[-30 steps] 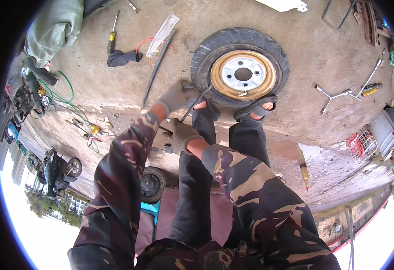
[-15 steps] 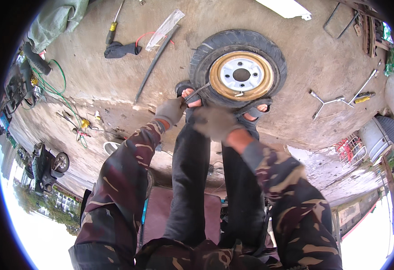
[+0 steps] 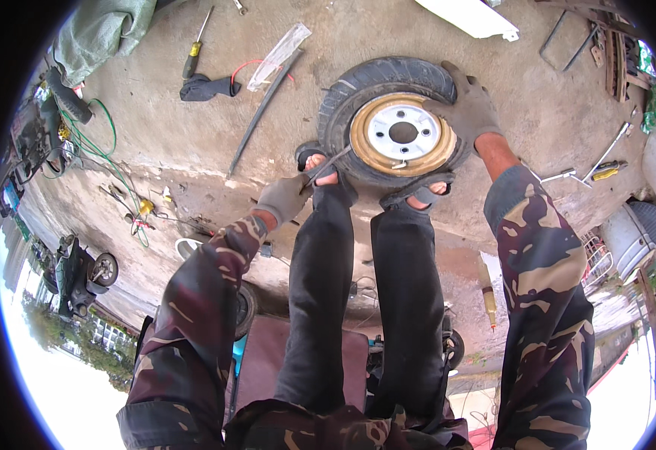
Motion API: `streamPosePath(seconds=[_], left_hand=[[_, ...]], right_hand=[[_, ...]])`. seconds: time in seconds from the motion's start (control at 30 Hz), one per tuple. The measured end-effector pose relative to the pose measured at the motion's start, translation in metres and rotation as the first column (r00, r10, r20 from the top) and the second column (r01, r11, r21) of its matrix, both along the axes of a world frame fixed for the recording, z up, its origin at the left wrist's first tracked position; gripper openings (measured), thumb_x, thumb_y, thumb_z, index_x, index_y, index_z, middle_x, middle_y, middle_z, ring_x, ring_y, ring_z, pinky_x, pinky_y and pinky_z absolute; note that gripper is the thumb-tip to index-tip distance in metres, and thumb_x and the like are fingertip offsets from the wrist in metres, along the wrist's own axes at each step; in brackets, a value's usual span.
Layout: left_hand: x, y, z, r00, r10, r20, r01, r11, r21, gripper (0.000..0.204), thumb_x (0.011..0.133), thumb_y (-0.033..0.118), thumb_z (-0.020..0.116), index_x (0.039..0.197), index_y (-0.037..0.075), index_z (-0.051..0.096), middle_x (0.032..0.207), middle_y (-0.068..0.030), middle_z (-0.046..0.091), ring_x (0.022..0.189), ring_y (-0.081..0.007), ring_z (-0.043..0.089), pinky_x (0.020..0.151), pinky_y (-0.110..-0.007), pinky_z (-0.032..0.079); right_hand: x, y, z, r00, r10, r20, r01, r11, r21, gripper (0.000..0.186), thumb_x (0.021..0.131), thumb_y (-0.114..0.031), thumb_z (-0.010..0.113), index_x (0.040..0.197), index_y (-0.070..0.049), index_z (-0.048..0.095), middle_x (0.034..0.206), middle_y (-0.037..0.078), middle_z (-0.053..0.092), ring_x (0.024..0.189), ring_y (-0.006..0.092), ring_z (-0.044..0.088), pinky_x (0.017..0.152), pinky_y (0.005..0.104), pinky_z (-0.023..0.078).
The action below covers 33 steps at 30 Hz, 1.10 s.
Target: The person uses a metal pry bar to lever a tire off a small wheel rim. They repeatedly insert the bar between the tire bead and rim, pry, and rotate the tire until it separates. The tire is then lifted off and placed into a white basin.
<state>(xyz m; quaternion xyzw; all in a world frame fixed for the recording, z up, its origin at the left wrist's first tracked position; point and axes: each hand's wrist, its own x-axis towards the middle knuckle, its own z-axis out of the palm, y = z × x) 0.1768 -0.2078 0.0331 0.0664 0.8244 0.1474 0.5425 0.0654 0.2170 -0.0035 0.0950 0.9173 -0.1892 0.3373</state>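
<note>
My gloved left hand [image 3: 283, 197] is closed around a dark metal lever [image 3: 325, 163], which slants up to the left side of a wheel's gold-and-white rim [image 3: 385, 120]. The black tire [image 3: 365, 75] lies on its side round that rim, with a short valve stem at the near side. My gloved right hand [image 3: 469, 111] grips the tire's upper right, fingers over the tread and thumb toward the rim. My sandalled feet [image 3: 317, 169] sit at the tire's near edge, one left and one right.
A screwdriver [image 3: 193, 58], dark cloth [image 3: 205, 88] and long strip [image 3: 264, 111] lie up left. Wrenches [image 3: 609, 150] lie right. Green hose [image 3: 110, 127], a scooter [image 3: 77, 274] and a sack [image 3: 103, 37] are at left; wood scraps [image 3: 613, 60] sit top right.
My right hand has left the lever area and moved up and right onto the tire. My left hand still holds the lever, now slightly lower than a second ago.
</note>
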Motion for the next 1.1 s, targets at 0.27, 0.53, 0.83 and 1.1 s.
streamPosePath(seconds=[0.27,0.53,0.83,1.1], left_hand=[[-0.023,0.032,0.087,0.781,-0.623,0.055,0.617,0.753,-0.231,0.023,0.091,0.015,0.063,0.111,0.005,0.069,0.085,-0.0132,0.080,0.081,-0.0289,0.080,0.091,-0.048,0.049],[-0.039,-0.005,0.041,0.787,-0.616,0.037,0.603,0.756,-0.254,0.018,0.095,0.023,0.067,0.109,0.017,0.076,0.090,-0.0091,0.082,0.086,-0.0294,0.080,0.111,-0.053,0.044],[-0.031,-0.012,0.029,0.834,-0.542,0.104,0.547,0.787,-0.286,0.021,0.096,0.020,0.062,0.110,0.014,0.077,0.095,-0.0161,0.081,0.093,-0.0357,0.079,0.108,-0.053,0.045],[-0.041,-0.023,0.012,0.834,-0.541,0.107,0.548,0.793,-0.266,0.019,0.092,0.022,0.069,0.108,0.017,0.078,0.096,-0.0118,0.082,0.095,-0.0331,0.079,0.104,-0.053,0.046]], right_hand=[[-0.003,-0.001,-0.002,0.993,-0.001,0.120,-0.004,0.999,0.040,0.101,0.086,-0.060,0.083,0.168,-0.033,0.032,0.157,0.025,0.050,0.142,0.0476,0.054,0.118,0.0529,0.048],[-0.008,-0.004,0.002,0.985,-0.022,0.169,0.016,0.999,0.037,0.097,0.088,-0.058,0.082,0.167,-0.028,0.034,0.160,0.025,0.047,0.146,0.0460,0.051,0.118,0.0514,0.048],[-0.013,-0.003,0.006,0.979,-0.021,0.202,0.022,1.000,-0.001,0.093,0.092,-0.058,0.080,0.166,-0.024,0.035,0.159,0.026,0.048,0.145,0.0474,0.052,0.118,0.0512,0.048],[-0.007,-0.006,0.000,0.993,0.014,0.118,-0.021,0.998,0.062,0.093,0.091,-0.060,0.079,0.164,-0.021,0.035,0.152,0.028,0.053,0.138,0.0472,0.057,0.113,0.0499,0.051]])
